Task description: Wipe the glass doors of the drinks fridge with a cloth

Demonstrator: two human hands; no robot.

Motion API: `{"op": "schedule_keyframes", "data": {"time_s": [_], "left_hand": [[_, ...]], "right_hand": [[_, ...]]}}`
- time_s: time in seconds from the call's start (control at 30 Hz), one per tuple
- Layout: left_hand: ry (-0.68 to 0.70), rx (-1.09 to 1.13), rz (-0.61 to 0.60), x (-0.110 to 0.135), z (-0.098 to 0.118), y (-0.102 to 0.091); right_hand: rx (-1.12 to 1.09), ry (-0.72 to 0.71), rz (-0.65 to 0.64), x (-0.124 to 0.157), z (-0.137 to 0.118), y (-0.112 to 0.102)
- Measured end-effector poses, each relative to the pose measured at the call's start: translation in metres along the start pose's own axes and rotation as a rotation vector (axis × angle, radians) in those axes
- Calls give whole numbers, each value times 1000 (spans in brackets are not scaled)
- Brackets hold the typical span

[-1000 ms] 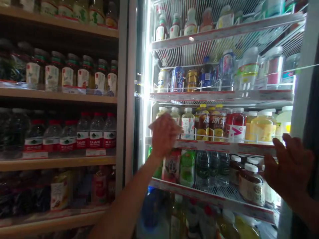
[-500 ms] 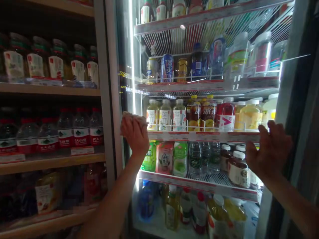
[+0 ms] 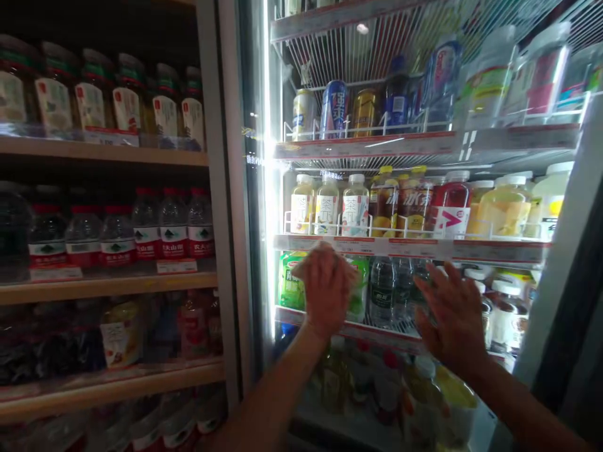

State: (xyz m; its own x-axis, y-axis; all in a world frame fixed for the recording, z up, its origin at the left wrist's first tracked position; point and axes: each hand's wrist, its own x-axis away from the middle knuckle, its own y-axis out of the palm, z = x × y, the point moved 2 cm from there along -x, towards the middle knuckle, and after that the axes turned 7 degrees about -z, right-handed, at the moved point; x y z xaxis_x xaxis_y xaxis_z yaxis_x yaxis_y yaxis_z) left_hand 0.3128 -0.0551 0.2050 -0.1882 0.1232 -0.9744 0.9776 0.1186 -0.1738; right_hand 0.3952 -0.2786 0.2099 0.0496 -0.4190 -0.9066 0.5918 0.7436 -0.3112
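A glass cooler door (image 3: 325,414) covers the lit shelves in front of me, with light reflections on it. My left hand (image 3: 326,292) presses a pale cloth (image 3: 300,271) flat to the glass, at the height of the lower-middle shelf. Parts of the cloth show on both sides of the fingers. To its right, my right hand (image 3: 455,317) is open, fingers spread, at the glass with nothing in it. Whether its palm touches the pane I cannot tell. Green drink packs (image 3: 358,292) and clear water bottles (image 3: 382,292) stand behind the glass near the hands.
On the left, wooden shelves (image 3: 117,285) carry red-labelled water bottles (image 3: 119,235) and tea bottles (image 3: 92,100). A grey upright post (image 3: 221,188) divides them from the cooler. Inside the cooler, cans (image 3: 334,110) and juice bottles (image 3: 504,207) line the wire shelves.
My left hand and the cloth have moved right and down across the glass, away from the cooler's left edge. My right hand has moved left and down. The view has shifted somewhat.
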Motion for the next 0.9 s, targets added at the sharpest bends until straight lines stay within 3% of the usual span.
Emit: {"op": "schedule_keyframes", "data": {"time_s": [0.07,0.1,0.13,0.23,0.3,0.43,0.5,0.6,0.67,0.7,0.83,0.87,0.9], "left_hand": [[217,29,-112,18,10,3],[231,19,-122,25,5,1],[169,-7,-98,31,-5,-2],[-220,-115,63,42,-35,-12],[-274,-114,64,47,-28,-9],[254,-8,-171,57,17,5],[317,-7,-197,60,12,2],[-83,-83,-52,61,-23,-12],[-261,-116,14,66,-31,-16],[-231,-107,-7,69,-26,-15],[232,11,-248,82,1,-7],[246,18,-255,83,-2,-9],[176,7,-228,84,-11,-12]], "right_hand": [[-20,-12,-31,3,-13,9],[-28,5,-47,6,-16,11],[-28,27,-60,9,-16,12],[7,71,-60,18,-10,10],[17,100,-46,21,-9,9],[46,137,-42,24,-12,10],[57,102,-69,28,-10,8],[44,71,-101,37,-5,3],[39,91,-93,41,-5,2],[40,108,-84,43,-6,3],[52,141,-77,45,-11,5],[48,132,-85,46,-10,5],[41,118,-101,48,-9,5]]}}
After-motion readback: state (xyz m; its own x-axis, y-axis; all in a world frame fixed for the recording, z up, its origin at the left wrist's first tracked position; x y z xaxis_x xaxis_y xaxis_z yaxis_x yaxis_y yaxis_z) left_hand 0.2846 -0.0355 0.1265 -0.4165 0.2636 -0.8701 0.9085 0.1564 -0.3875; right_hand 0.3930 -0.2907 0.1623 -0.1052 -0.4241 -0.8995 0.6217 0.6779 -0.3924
